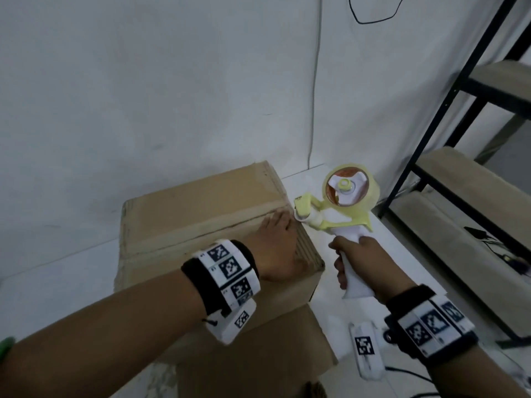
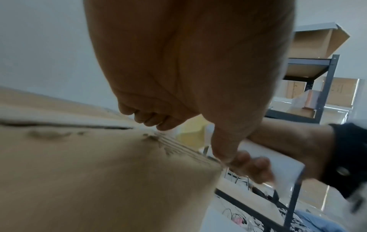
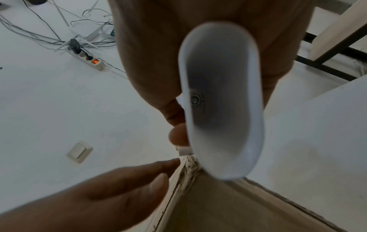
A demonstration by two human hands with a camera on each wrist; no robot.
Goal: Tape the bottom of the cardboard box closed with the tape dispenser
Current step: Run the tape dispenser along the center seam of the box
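Note:
A brown cardboard box (image 1: 186, 208) sits with its flaps folded shut and a seam running across its top. My left hand (image 1: 277, 242) lies flat on the right end of the top, fingers straight beside the seam, thumb along the box's right edge. The left wrist view shows those fingertips (image 2: 151, 120) on the cardboard (image 2: 89, 172). My right hand (image 1: 353, 259) grips the white handle of a yellow and white tape dispenser (image 1: 342, 202) carrying a tape roll. Its nose hovers close to the box's upper right edge. The handle's hollow end (image 3: 220, 102) fills the right wrist view.
A black metal rack (image 1: 459, 182) with wooden shelves stands to the right. A second piece of cardboard (image 1: 258, 354) lies under the box, nearer to me. A power strip (image 3: 87, 58) with tangled cables lies on the white floor. A white wall rises behind the box.

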